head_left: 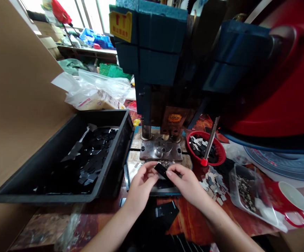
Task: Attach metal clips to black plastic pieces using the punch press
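Observation:
A small black flat plate is held between my two hands, just in front of the die of a blue press. The fingers of my left hand are curled at its left end. My right hand pinches its right end between thumb and fingers. Behind the plate, a round steel die sits on a metal block under the press ram. Small metal bits lie at the front of the block. More black plates lie below my hands near the table's front edge.
At left stands a black bin of black plates, beside a cardboard sheet. A red basket of parts, loose metal pieces, a clear tub and a red mug stand right. The large red wheel overhangs that side.

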The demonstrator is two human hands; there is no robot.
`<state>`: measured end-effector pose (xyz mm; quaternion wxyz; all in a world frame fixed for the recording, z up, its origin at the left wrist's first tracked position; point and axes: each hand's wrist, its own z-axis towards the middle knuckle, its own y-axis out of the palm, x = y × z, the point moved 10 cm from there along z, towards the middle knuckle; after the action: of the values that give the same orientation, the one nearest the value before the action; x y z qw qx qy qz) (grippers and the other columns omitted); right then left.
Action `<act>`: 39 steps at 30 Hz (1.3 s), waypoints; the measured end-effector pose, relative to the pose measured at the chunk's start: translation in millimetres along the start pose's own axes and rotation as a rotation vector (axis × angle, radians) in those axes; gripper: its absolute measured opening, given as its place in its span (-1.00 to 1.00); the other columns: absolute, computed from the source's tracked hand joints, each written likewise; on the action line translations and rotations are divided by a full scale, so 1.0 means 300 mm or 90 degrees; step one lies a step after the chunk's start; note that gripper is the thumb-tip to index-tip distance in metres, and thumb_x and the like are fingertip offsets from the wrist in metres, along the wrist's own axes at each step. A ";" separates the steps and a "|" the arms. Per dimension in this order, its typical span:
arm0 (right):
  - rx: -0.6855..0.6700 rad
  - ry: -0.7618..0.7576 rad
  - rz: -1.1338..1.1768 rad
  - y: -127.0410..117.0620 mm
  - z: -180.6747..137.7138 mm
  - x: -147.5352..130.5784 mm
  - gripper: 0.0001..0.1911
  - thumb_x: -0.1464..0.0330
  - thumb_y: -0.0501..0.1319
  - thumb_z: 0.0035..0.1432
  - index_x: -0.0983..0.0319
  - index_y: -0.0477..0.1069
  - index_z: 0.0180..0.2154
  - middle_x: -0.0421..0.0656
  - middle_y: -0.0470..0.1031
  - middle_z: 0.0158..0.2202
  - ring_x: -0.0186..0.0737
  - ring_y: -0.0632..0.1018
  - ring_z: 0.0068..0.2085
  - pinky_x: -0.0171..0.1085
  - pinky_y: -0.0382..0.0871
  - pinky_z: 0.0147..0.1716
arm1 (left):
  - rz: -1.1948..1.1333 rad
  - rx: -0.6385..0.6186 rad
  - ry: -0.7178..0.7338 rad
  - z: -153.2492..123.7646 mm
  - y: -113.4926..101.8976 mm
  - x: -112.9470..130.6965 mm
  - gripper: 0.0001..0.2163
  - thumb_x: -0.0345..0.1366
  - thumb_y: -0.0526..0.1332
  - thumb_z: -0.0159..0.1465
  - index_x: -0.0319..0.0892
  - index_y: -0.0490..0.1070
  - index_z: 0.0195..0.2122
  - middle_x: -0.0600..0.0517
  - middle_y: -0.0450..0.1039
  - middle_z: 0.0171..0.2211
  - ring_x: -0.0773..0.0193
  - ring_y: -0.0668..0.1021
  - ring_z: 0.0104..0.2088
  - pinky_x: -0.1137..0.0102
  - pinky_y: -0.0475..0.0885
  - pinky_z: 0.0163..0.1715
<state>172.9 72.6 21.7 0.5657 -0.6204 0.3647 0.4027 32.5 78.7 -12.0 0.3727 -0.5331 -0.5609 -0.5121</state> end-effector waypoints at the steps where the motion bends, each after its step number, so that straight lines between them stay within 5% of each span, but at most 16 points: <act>1: -0.004 0.003 -0.011 -0.001 0.005 0.000 -0.82 0.27 0.11 0.18 0.19 0.40 -0.38 -0.24 0.46 -0.40 -0.28 0.45 -0.33 -0.32 0.29 -0.31 | 0.016 -0.002 0.029 0.009 -0.004 0.022 -0.67 -0.32 0.24 0.09 -0.13 0.39 -0.08 0.08 0.44 -0.33 0.32 0.47 -0.33 0.44 0.37 -0.26; 5: 0.058 -0.080 -0.087 -0.039 0.053 -0.035 -0.85 0.29 0.12 0.18 0.16 0.44 -0.31 -0.21 0.51 -0.31 -0.22 0.48 -0.25 -0.27 0.30 -0.21 | 0.181 -0.019 0.137 0.072 0.013 0.092 -0.75 -0.25 0.22 0.16 -0.13 0.43 -0.13 0.04 0.48 -0.30 0.27 0.50 -0.35 0.39 0.41 -0.31; 12: 0.214 -0.219 -0.231 -0.120 0.215 -0.081 -0.85 0.32 0.12 0.17 0.17 0.45 -0.31 -0.12 0.49 -0.31 -0.12 0.46 -0.21 -0.15 0.30 -0.17 | 0.435 0.101 0.349 0.228 0.033 0.229 -0.89 -0.27 0.21 0.19 -0.12 0.48 -0.28 0.03 0.49 -0.31 0.17 0.51 -0.22 0.27 0.38 -0.14; 18: 0.234 -0.184 -0.147 -0.135 0.297 -0.006 -0.85 0.29 0.17 0.09 0.21 0.45 -0.31 -0.08 0.42 -0.24 -0.12 0.45 -0.17 -0.15 0.33 -0.14 | 0.442 0.121 0.339 0.305 0.026 0.225 -0.87 -0.33 0.22 0.13 -0.14 0.48 -0.29 -0.02 0.47 -0.24 0.12 0.48 -0.13 0.19 0.33 -0.03; 25: 0.219 -0.154 -0.088 -0.106 0.332 0.039 -0.77 0.30 0.12 0.11 0.23 0.41 -0.20 -0.14 0.49 -0.26 -0.19 0.48 -0.22 -0.21 0.36 -0.16 | 0.429 0.052 0.290 0.373 0.055 0.179 -0.80 -0.37 0.15 0.16 -0.17 0.48 -0.20 -0.02 0.51 -0.21 0.18 0.53 -0.18 0.29 0.42 -0.14; 29: 0.254 -0.150 -0.076 -0.132 0.287 0.033 -0.73 0.27 0.12 0.13 0.25 0.37 -0.15 -0.08 0.45 -0.17 -0.16 0.47 -0.14 -0.20 0.36 -0.16 | 0.442 0.080 0.314 0.318 0.019 0.237 -0.76 -0.30 0.16 0.20 -0.19 0.43 -0.11 -0.06 0.46 -0.11 0.13 0.47 -0.08 0.23 0.36 -0.05; 33: 0.254 -0.167 -0.088 -0.168 0.151 0.052 -0.81 0.27 0.09 0.20 0.19 0.39 -0.20 -0.10 0.45 -0.19 -0.17 0.47 -0.14 -0.20 0.36 -0.18 | 0.555 0.096 0.385 0.150 -0.040 0.272 -0.82 -0.27 0.10 0.27 -0.11 0.44 -0.17 -0.01 0.45 -0.15 0.14 0.46 -0.08 0.22 0.31 -0.02; 39: 0.152 -0.158 -0.236 -0.149 -0.024 0.134 -0.82 0.33 0.06 0.25 0.20 0.43 -0.25 -0.09 0.49 -0.25 -0.16 0.49 -0.16 -0.14 0.34 -0.11 | 0.784 0.000 0.346 0.022 -0.048 0.116 -0.74 -0.23 0.14 0.25 -0.09 0.43 -0.06 -0.06 0.39 -0.05 0.03 0.39 -0.02 0.11 0.29 -0.02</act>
<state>230.6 69.9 3.4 0.7400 -0.5509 0.2171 0.3191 13.7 93.9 17.7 0.7243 -0.6082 -0.0409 -0.3223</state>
